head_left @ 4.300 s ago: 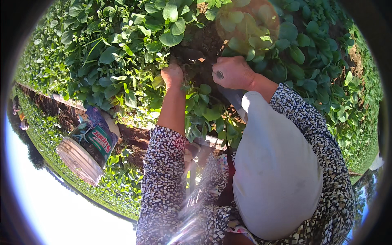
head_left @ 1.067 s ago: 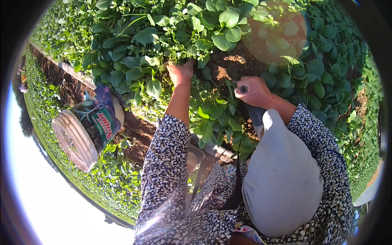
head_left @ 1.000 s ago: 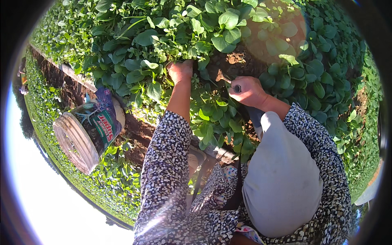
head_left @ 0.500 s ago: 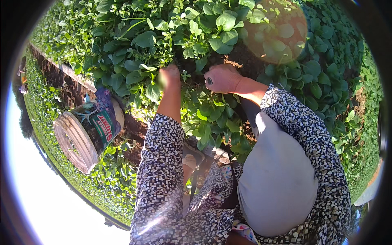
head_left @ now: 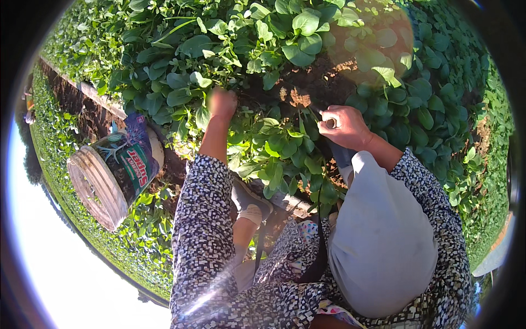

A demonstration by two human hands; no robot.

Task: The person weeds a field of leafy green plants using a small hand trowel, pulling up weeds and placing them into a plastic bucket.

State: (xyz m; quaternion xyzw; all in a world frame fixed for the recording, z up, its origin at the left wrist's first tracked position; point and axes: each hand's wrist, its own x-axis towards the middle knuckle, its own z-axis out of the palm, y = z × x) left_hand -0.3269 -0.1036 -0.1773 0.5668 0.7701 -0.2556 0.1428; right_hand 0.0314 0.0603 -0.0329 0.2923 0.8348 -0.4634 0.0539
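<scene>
Broad green leaves crowd the sunlit vegetable bed [head_left: 298,55] on every side, and where they part, brown earth shows, with a crumbly reddish-brown clod of soil [head_left: 299,97] catching the light. From where I stand, everything hangs on that gap, because the two bare hands lie on either side of it. On its right, the right hand [head_left: 349,128] is curled tight round a short hand tool with a round, tube-like handle end [head_left: 331,123]; that end pokes out of the fist facing up at me, so the handle's long axis is mostly foreshortened. A thin strip beside the fist runs up and left toward the clod and looks to me like part of the same tool, though its tip is not clear. The left hand [head_left: 222,104], across the gap among the leaves, is blurred; I can't tell how far its fingers are closed or whether they have hold of anything. Of the two, the right is nearer the clod, which lies just up and left of its fist. Low bright-green leafy plants [head_left: 274,140] fill the space between the hands, closer to the person's body, and a whitish plastic bucket with a green-and-purple printed wall [head_left: 127,164] sits well apart, off to the left.
</scene>
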